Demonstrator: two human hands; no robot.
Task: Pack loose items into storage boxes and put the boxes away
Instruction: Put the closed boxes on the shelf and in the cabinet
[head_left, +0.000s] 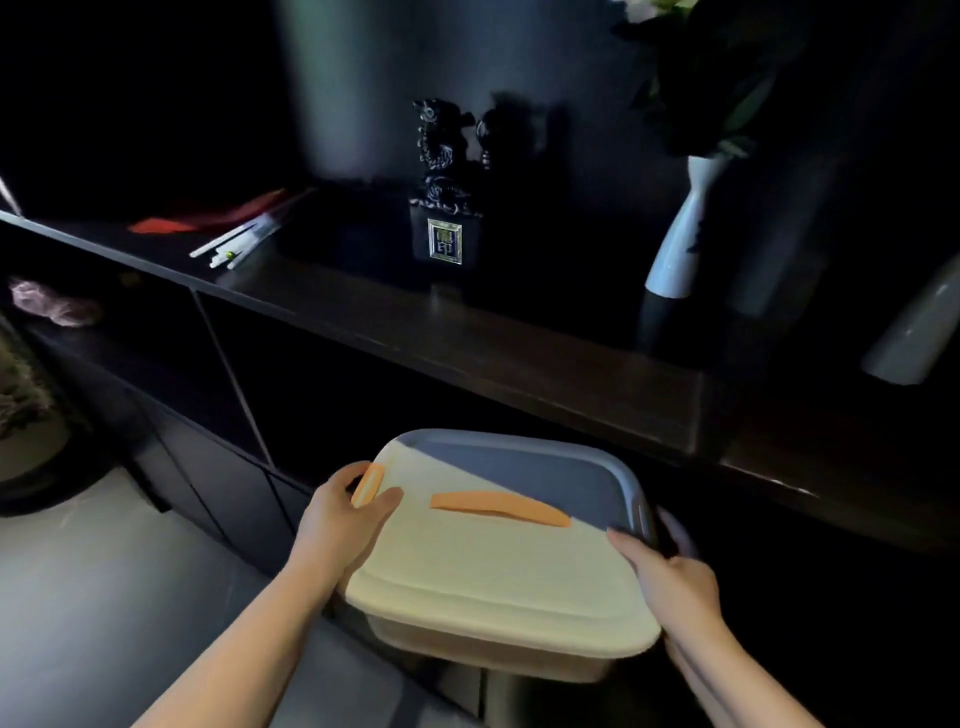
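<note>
Between both hands — lidded storage box (493, 561), left hand (340, 512) gripping orange latch (368, 484), right hand (670, 566) clasping opposite edge

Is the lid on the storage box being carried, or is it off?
On. The cream lid covers the whole top of the storage box, orange handle lying flat; left hand and right hand grip its ends.

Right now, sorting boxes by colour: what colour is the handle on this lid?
Orange handle on a cream lid, seen in the head view.

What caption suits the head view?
Both hands, left and right, carry a lidded storage box toward a dark shelf.
</note>
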